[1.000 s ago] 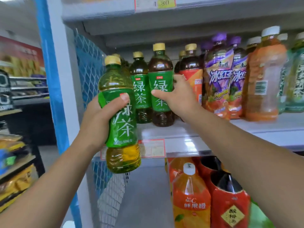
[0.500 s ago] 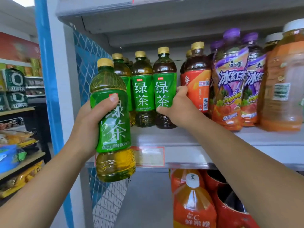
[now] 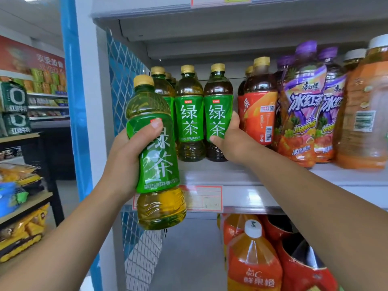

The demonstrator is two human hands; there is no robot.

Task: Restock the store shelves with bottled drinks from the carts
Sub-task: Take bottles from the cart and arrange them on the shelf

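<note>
Up front, at about 8 o'clock from the frame's centre, the left hand (image 3: 126,162) wraps a green tea bottle (image 3: 156,152), fingers pressed around its green label with the thumb across the front. The label carries large white characters 绿茶; the cap is yellow, the liquid below the label yellow-green. The bottle stands nearly upright in the air, in front of the shelf edge (image 3: 262,198) and not resting on it.

At 12 o'clock from that bottle, more green tea bottles stand on the shelf. The right hand (image 3: 228,139) grips the rightmost shelved green tea bottle (image 3: 218,114) low on its label, thumb in front, fingers curled behind; this bottle's liquid looks darker. Just left of it stands another 绿茶 bottle (image 3: 190,114), with more behind.

At 3 o'clock come red-labelled tea bottles (image 3: 259,108) with a barcode, then purple-capped bottles (image 3: 304,106) reading 冰红茶, then an orange drink bottle (image 3: 365,114) with a white cap.

Below the shelf edge, at 6 o'clock, hangs a red-bordered price tag (image 3: 203,199), its print too faint to read. Further down stands a large orange juice bottle (image 3: 254,267) marked 鲜果橙.
</note>
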